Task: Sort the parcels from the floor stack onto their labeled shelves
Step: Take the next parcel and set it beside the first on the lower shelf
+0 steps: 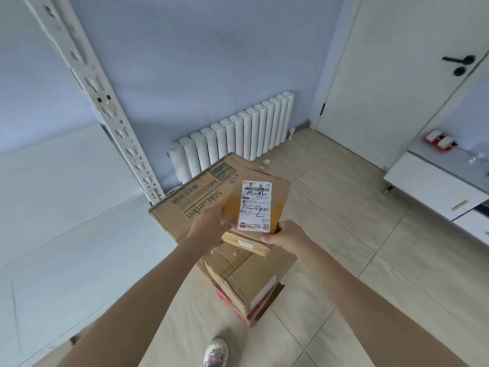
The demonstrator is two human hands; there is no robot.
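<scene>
I hold a small flat cardboard parcel [275, 197] with yellow tape and a white shipping label [255, 205] marked by hand "2-2". My left hand [209, 223] grips its left edge and my right hand [284, 235] grips its near right corner. Below it the floor stack rises: a large "SukGarden" carton [190, 197], a thin taped parcel [246, 243], a worn brown box [246, 276] and a red box [254, 311] at the bottom. A white slotted shelf upright [105, 102] and a white shelf board [66, 186] lie to the left.
A white radiator [232, 136] stands on the blue wall behind the stack. A white door [391, 75] is at the right, a white cabinet [436, 186] with tape dispensers beside it. My shoe [215, 352] rests on the tiled floor.
</scene>
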